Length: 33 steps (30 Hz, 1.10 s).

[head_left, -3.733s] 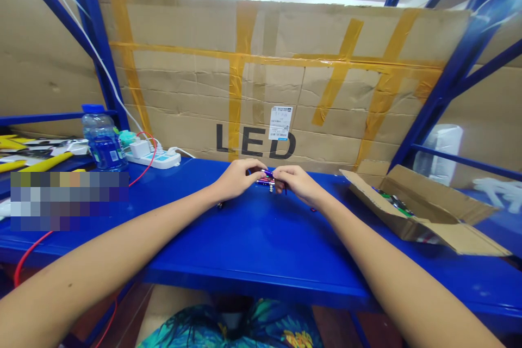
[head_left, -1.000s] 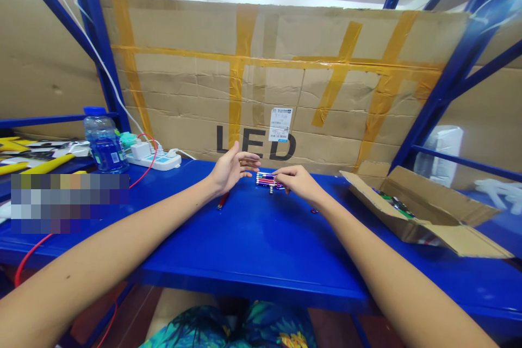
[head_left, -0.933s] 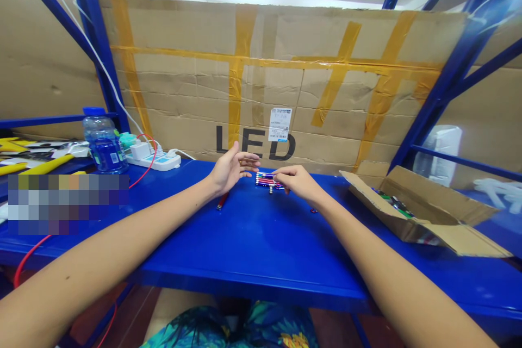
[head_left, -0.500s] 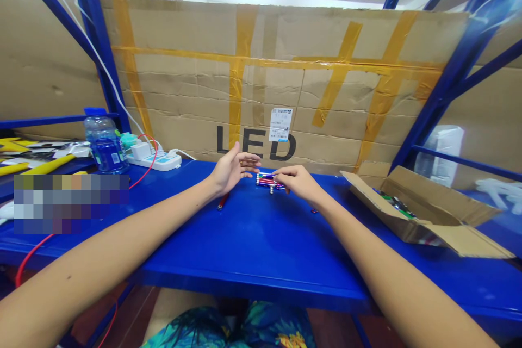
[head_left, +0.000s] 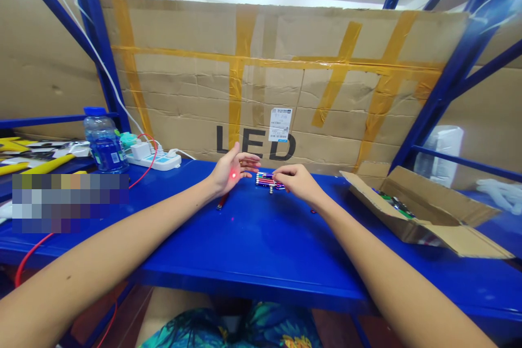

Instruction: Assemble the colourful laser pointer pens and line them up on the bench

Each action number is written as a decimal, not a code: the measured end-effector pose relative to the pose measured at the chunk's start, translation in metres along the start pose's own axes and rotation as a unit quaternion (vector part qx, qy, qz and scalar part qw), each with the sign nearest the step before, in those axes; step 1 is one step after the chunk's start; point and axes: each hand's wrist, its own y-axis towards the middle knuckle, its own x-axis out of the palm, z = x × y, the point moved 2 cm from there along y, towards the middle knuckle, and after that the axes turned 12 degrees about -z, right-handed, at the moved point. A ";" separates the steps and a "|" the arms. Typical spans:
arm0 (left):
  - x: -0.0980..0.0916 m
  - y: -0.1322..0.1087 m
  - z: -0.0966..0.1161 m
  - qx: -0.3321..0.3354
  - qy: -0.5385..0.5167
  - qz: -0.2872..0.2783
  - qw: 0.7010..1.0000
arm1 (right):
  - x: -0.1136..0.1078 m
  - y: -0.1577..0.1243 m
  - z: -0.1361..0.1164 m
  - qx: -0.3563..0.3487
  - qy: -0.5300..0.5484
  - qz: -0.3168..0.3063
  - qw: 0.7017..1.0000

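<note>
My left hand (head_left: 234,171) is open, fingers apart and palm turned inward, holding nothing. A bright red light dot lies on its palm. My right hand (head_left: 299,180) is closed, thumb and forefinger pinched on a slim laser pointer, mostly hidden by the fingers. At those fingertips are several shiny coloured tubes (head_left: 265,180), side by side, red, blue and green; I cannot tell which one is held. A small silver piece (head_left: 271,190) is just below them. A dark red tube (head_left: 222,204) lies on the table, partly behind my left wrist. A small red item (head_left: 313,211) lies by my right wrist.
An open cardboard box (head_left: 411,215) with several pen-like items stands right. A bottle of blue liquid (head_left: 104,141) and a power strip (head_left: 157,160) stand left. A large cardboard panel (head_left: 196,98) closes off the back of the blue table (head_left: 261,253).
A red light dot has appeared on my left palm, and a faint spot on the table. My right hand has shifted very slightly; the left hand stays where it was.
</note>
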 end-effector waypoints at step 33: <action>0.002 0.000 0.002 -0.001 0.014 -0.009 1.000 | -0.001 0.000 -0.002 -0.007 -0.019 0.007 1.000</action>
